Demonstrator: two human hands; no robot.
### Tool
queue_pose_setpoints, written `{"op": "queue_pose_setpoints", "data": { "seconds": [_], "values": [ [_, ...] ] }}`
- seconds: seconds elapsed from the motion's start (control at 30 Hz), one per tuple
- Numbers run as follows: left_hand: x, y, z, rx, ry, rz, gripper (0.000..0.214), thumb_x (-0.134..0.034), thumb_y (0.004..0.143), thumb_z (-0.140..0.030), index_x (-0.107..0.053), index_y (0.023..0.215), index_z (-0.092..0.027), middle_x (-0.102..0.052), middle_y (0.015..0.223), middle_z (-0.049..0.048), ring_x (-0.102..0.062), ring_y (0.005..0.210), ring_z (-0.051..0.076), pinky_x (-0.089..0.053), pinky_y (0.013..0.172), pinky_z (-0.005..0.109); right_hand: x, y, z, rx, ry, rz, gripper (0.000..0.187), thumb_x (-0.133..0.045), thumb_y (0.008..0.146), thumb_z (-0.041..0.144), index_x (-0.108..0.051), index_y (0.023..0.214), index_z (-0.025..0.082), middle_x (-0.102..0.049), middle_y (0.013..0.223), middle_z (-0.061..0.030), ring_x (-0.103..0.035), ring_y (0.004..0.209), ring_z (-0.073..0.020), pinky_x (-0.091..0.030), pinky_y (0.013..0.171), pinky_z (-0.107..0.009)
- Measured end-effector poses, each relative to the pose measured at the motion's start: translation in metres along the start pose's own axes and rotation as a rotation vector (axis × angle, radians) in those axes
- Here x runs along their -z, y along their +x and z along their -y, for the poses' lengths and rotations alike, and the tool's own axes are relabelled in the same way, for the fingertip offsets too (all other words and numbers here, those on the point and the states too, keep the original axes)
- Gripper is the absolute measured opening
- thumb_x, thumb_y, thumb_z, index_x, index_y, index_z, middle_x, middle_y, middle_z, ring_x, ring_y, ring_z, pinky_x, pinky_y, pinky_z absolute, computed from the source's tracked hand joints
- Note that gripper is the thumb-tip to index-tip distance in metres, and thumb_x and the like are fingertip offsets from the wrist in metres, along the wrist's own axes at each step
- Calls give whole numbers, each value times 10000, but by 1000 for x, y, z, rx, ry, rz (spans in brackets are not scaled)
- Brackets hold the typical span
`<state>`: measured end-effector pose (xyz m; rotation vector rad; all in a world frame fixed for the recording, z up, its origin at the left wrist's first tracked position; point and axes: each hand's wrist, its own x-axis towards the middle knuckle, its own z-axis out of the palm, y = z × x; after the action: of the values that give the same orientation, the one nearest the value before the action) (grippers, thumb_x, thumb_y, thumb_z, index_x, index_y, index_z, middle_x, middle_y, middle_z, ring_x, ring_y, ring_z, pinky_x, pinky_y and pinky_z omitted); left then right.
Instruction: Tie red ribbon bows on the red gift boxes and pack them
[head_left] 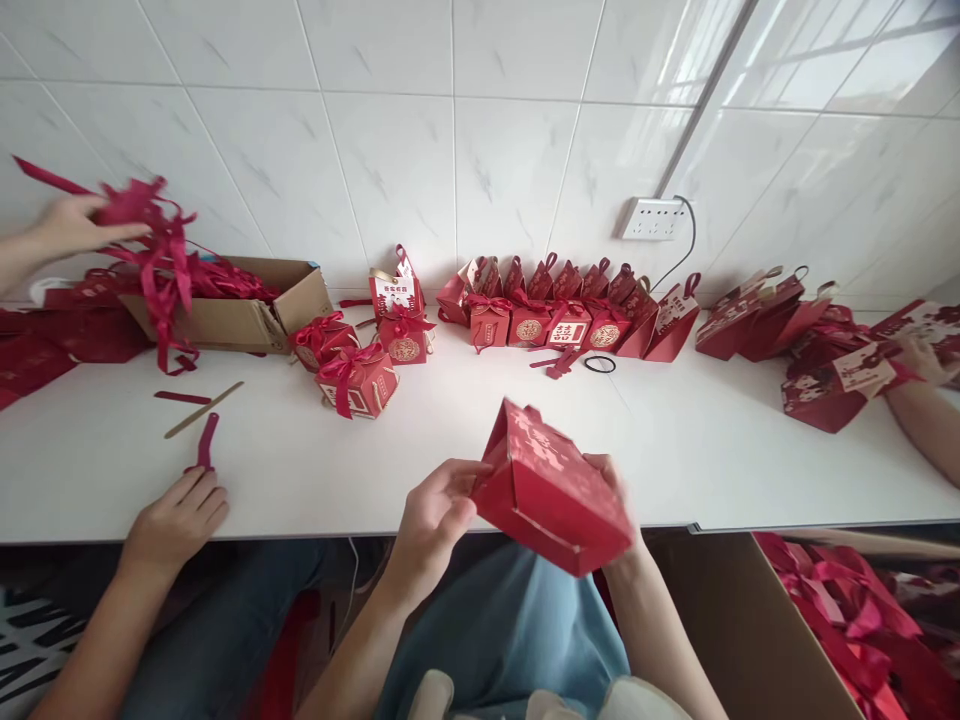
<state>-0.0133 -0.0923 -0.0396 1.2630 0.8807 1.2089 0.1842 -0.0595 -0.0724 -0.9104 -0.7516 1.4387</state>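
A red gift box (551,490) with a lighter printed pattern is held tilted above the table's front edge, its seamed red side facing me. My left hand (439,520) grips its left end, with the thumb in front and fingers behind. At the right end, my right hand (619,500) is closed on the box, partly hidden behind it and a little blurred. Beyond the box, a short red strap (561,362) and a black ring (600,365) lie on the white table (442,430).
Several finished red boxes (529,322) line the wall. A carton of red ribbons (300,300) stands left, where a co-worker's hand (82,225) lifts ribbons; another hand (176,515) rests by a strap. At right, a person's hand (926,360) touches boxes; below is a ribbon-filled carton (739,630).
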Motion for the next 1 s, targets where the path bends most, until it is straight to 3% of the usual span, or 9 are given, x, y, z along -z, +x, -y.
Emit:
{"op": "queue_pose_setpoints", "data": {
  "seconds": [0.07, 0.13, 0.23, 0.33, 0.57, 0.73, 0.9, 1.0],
  "values": [
    [0, -2, 3, -47, 36, -8, 621, -639, 705, -573, -521, 1179, -188, -600, 1175, 116, -584, 1046, 267, -475, 877, 346, 1, 0, 0, -4, 16, -14, 207, -606, 724, 396, -651, 742, 194, -664, 675, -19, -576, 550, -171, -466, 485, -276],
    [-1, -3, 8, -63, 106, -41, 752, -715, 665, -496, -398, 1297, -239, -525, 1263, 103, -553, 1107, 265, -456, 921, 341, 1, 0, 2, 68, 43, -54, 202, -627, 719, 377, -663, 816, 204, -666, 738, 0, -573, 586, -145, -454, 501, -238],
    [-5, -4, 12, -80, 138, -105, 830, -737, 674, -372, -274, 1357, -279, -504, 1252, 87, -548, 1122, 242, -445, 949, 341, -1, -2, 4, 149, 93, -97, 182, -664, 707, 357, -671, 831, 223, -664, 791, 13, -586, 651, -123, -473, 563, -208],
    [-10, -3, 11, -136, 107, -134, 869, -744, 670, -330, -228, 1368, -292, -510, 1218, 75, -535, 1138, 228, -432, 973, 351, -3, -3, 3, 111, 166, -102, 194, -705, 685, 332, -673, 847, 230, -670, 836, 11, -608, 706, -121, -498, 616, -208],
    [-20, 0, 0, -307, 227, -264, 743, -774, 628, -311, -390, 1259, -232, -542, 1186, 86, -535, 1110, 224, -442, 955, 339, -10, 0, -14, -79, 271, 55, 251, -717, 703, 262, -653, 942, 224, -678, 861, 6, -623, 717, -117, -529, 629, -226],
    [-25, 0, -6, -371, 294, -245, 742, -779, 612, -305, -419, 1256, -224, -537, 1201, 90, -518, 1136, 238, -439, 958, 348, -13, -1, -23, -109, 281, 104, 181, -717, 694, 232, -658, 863, 214, -667, 784, 9, -614, 677, -118, -517, 599, -226],
    [-21, -1, -4, -365, 307, -213, 726, -749, 634, -291, -396, 1267, -240, -507, 1229, 92, -494, 1155, 253, -410, 976, 379, -12, -1, -20, -79, 283, 60, 207, -713, 681, 229, -652, 878, 220, -659, 788, 11, -603, 695, -125, -503, 625, -239],
    [-9, -2, 2, -353, 219, -112, 640, -665, 710, -435, -387, 1252, -237, -493, 1241, 102, -472, 1168, 263, -372, 1000, 406, -8, -1, -14, 21, 265, -78, 216, -700, 682, 293, -643, 883, 236, -654, 825, 17, -593, 725, -129, -491, 652, -241]
  ]
}}
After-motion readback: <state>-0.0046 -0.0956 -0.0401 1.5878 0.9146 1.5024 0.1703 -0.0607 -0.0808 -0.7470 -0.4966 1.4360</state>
